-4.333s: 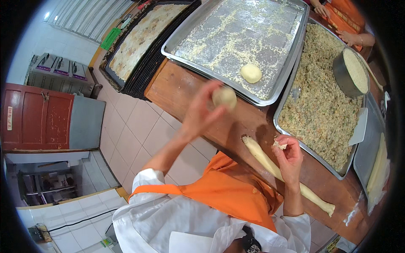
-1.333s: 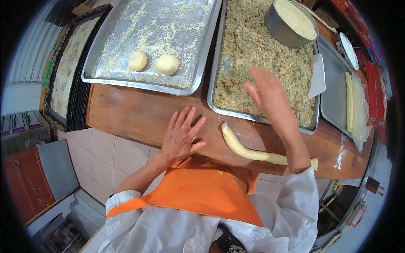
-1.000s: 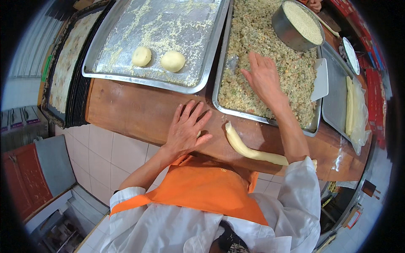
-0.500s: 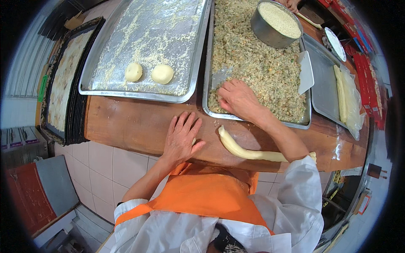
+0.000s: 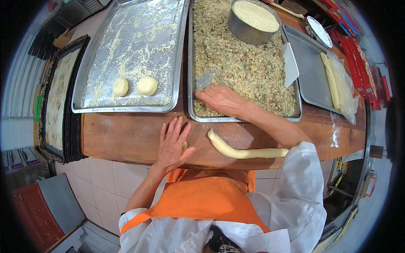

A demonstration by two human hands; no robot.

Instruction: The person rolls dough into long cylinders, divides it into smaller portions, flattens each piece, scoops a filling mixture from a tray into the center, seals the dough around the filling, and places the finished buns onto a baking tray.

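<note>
The left hand lies flat, grip released, pressing a small dough piece on the wooden tabletop just left of the dough rope. Beyond the rope, the right hand digs into the filling tray; whether its grip is clenched I cannot tell.

A long wooden counter runs across the room, its front faced with pale square tiles. The floor below is light. At the lower left corner stands a red cabinet with a grey door panel. Beyond the counter's left end sits a stack of dark trays. Red boxes line the far right edge.
</note>
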